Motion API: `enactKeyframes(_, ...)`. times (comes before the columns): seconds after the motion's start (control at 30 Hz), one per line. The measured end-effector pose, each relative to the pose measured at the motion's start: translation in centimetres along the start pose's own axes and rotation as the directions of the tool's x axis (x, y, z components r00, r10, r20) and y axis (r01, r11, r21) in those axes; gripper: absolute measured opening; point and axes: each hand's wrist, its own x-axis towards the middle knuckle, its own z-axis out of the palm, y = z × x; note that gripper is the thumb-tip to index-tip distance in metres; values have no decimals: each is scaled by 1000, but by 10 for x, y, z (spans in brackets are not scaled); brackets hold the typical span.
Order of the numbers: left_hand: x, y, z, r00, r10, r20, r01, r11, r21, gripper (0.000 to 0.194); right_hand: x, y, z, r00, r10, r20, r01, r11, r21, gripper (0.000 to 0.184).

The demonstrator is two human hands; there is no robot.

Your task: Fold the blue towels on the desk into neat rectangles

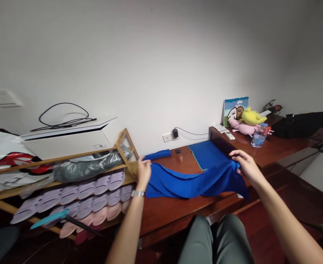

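A blue cloth [188,183] hangs stretched between my two hands above the reddish-brown desk, sagging in folds at its middle. My left hand [144,174] pinches its left end, close to the wooden rack. The right end is gripped by my right hand [243,165], where the fabric bunches and a corner droops below. Behind it, another blue cloth [212,152] with a green edge lies flat on the desk. A folded blue cloth [158,154] rests against the wall.
On the left stands a wooden rack [127,146] with several purple and pink slippers [95,186] and a white box [68,141]. At right, a raised desktop holds a water bottle [259,136], plush toys [243,127], a remote [229,135] and a black bag [304,124]. A charger [175,133] is plugged into the wall.
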Motion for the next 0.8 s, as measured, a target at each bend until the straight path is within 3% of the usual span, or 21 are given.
enactKeyframes(0.03,-28,13,16,994,20,109,-10,996,-94,27,-12,-2,14,997,10,71,-12,1000,25,45)
enactKeyframes(0.07,-59,28,29,960,55,276,-1,981,-192,29,-23,-4,29,987,10,158,-17,999,42,49)
enactKeyframes(0.1,-90,43,39,870,105,482,29,965,-262,33,-36,-5,44,968,-6,249,-7,999,54,52)
enactKeyframes(0.13,-119,58,45,771,155,618,45,954,-296,35,-47,-6,57,945,-42,323,22,998,63,53)
enactKeyframes(0.17,-143,71,47,722,199,663,17,952,-304,36,-58,-6,69,923,-87,376,66,996,67,53)
enactKeyframes(0.2,-161,82,45,713,226,663,-37,957,-287,41,-69,-6,78,903,-133,408,118,991,61,51)
enactKeyframes(0.27,-178,96,33,747,266,610,-174,963,-206,45,-86,-4,90,879,-198,433,205,978,30,47)
enactKeyframes(0.33,-178,99,13,763,342,548,-332,935,-120,31,-99,0,94,857,-213,469,232,972,16,43)
enactKeyframes(0.4,-174,95,-7,725,456,516,-499,864,-62,20,-110,4,97,828,-236,509,259,965,27,40)
enactKeyframes(0.5,-175,89,-32,611,607,509,-709,705,12,30,-124,6,104,793,-330,512,381,925,6,34)
enactKeyframes(0.57,-182,89,-44,561,659,501,-783,619,64,37,-130,2,110,778,-402,484,480,876,-44,27)
enactKeyframes(0.67,-189,98,-58,559,686,465,-803,587,100,40,-132,-3,120,732,-446,515,565,819,-94,15)
enactKeyframes(0.73,-186,105,-67,545,704,456,-814,575,84,35,-129,1,128,669,-422,612,563,825,-45,15)
enactKeyframes(0.8,-176,108,-80,532,723,441,-829,551,97,27,-123,15,133,592,-368,717,490,871,43,31)
